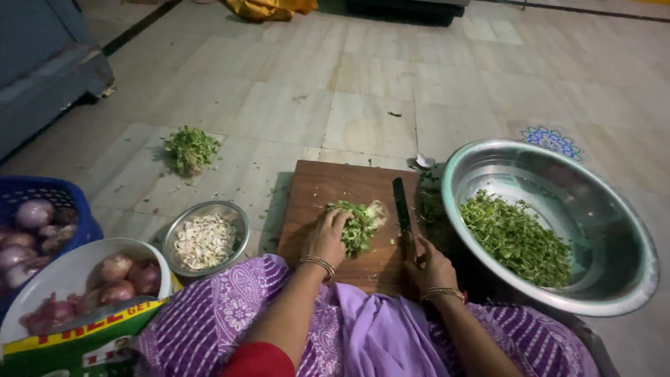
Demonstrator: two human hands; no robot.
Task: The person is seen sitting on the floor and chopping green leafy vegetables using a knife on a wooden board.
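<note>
Left hand pressing down on bunch of green herbs at centre of wooden cutting board, fingers curled over it. Right hand gripping handle of knife, blade lying just right of herbs, still on board.

Risks, as I am judging:
- left fingertips lying near blade, cut possible if bunch is slipping
- chopped pieces falling off board onto floor, missing steel bowl right of board

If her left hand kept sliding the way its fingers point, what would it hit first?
The left hand already presses the bunch of green herbs; going on rightward, it would probably meet the knife blade held by the right hand.
</note>
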